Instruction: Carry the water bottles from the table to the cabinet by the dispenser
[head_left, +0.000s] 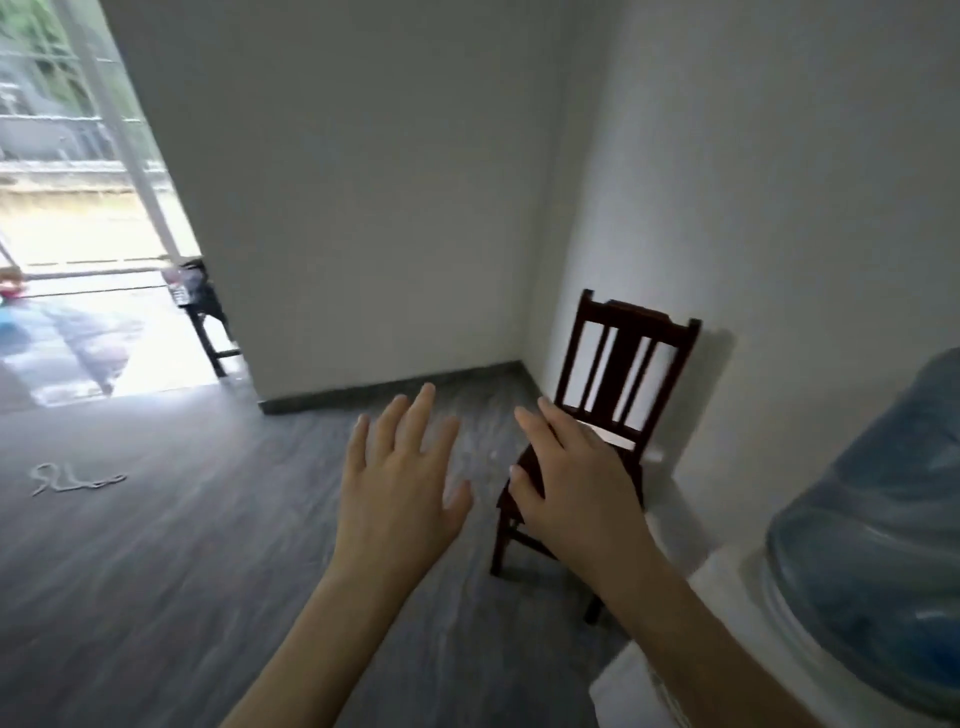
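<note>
My left hand (402, 478) and my right hand (571, 475) are both stretched out in front of me, palms down, fingers straight and spread, holding nothing. At the far right stands the white water dispenser (727, 649) with its big blue jug (878, 525) on top. A dark table (205, 312) partly shows behind the wall corner at the left, with what looks like a small water bottle (174, 283) on it. No cabinet is in view.
A dark wooden chair (618, 374) stands against the right wall, partly behind my right hand. Grey wood floor (156, 545) stretches to the left toward a bright glass door (67, 208). A pale cord (57, 478) lies on the floor at the left.
</note>
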